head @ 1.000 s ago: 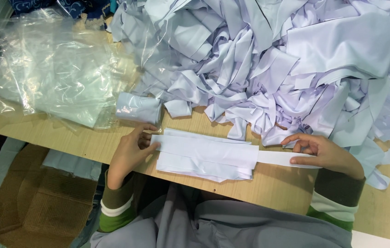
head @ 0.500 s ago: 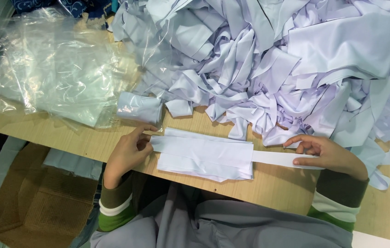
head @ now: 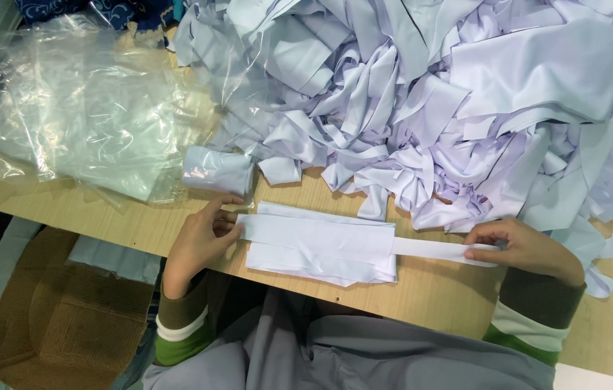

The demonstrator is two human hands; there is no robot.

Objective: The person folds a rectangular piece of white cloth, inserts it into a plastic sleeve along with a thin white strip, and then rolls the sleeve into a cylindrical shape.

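Observation:
A flat stack of folded white fabric strips [head: 321,243] lies on the wooden table [head: 436,292] in front of me. My left hand [head: 202,238] pinches the stack's left end. My right hand [head: 523,245] holds the end of a narrow white strip [head: 436,249] that sticks out of the stack to the right, pulled flat along the table. A small rolled bundle of white fabric [head: 218,170] sits just beyond my left hand.
A big heap of loose white fabric strips [head: 451,101] covers the far and right part of the table. A pile of clear plastic bags [head: 86,108] lies at the far left. A cardboard box [head: 61,318] stands on the floor at the lower left.
The stack has been squared up and sits slightly further left. My right hand has drawn the narrow strip straighter to the right. My left hand stays at the stack's left end.

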